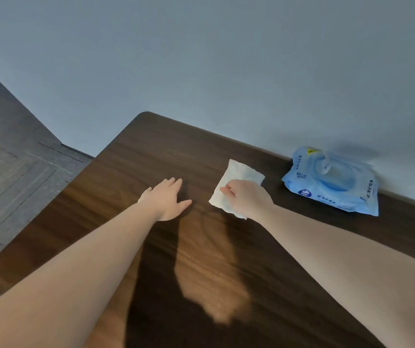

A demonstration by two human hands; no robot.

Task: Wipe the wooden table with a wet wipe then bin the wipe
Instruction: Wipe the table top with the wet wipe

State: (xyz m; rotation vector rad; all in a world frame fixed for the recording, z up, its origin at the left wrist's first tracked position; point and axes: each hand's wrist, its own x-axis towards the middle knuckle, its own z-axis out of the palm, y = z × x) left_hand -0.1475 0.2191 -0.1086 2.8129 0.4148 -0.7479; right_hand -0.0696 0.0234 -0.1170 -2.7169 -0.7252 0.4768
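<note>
The dark wooden table (pixel 131 172) fills the lower part of the view, its far edge against a wall. A white wet wipe (pixel 239 175) lies partly unfolded on the tabletop near the back. My right hand (pixel 248 199) rests on the wipe's near half and grips it with curled fingers. To the left of the wipe, my left hand (pixel 168 199) lies flat on the bare wood, fingers apart, holding nothing. No bin is in view.
A light blue pack of wet wipes (pixel 332 182) lies on the table at the back right, against the grey wall (pixel 201 59), its flap raised. Grey patterned floor (pixel 13 172) lies beyond the table's left edge.
</note>
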